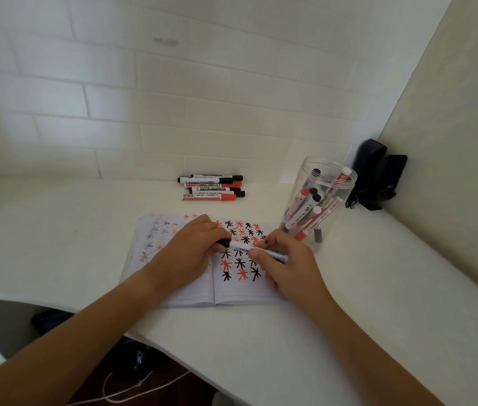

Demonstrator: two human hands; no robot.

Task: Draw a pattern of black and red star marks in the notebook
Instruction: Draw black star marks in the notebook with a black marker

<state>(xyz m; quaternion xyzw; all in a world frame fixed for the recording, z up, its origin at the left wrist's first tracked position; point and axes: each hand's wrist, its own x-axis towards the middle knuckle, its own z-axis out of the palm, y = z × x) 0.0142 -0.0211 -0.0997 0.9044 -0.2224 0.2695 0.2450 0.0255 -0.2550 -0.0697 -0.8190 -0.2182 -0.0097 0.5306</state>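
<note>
A black marker [254, 250] was gripped by both the left hand [195, 247] and right hand [283, 259] above the open notebook [232, 291], apparently at its cap, best pulled straight.

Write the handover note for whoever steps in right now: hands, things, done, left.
Left hand: grips the black cap end of the marker.
Right hand: grips the marker's white barrel, held level over the notebook; whether the cap is going on or off cannot be told.
Notebook lies open on the desk.
Spare markers lie behind it; more stand in the clear jar at right.
Done: rows of black and red stars on the right page.
Left: the page's lower lines are bare.
</note>
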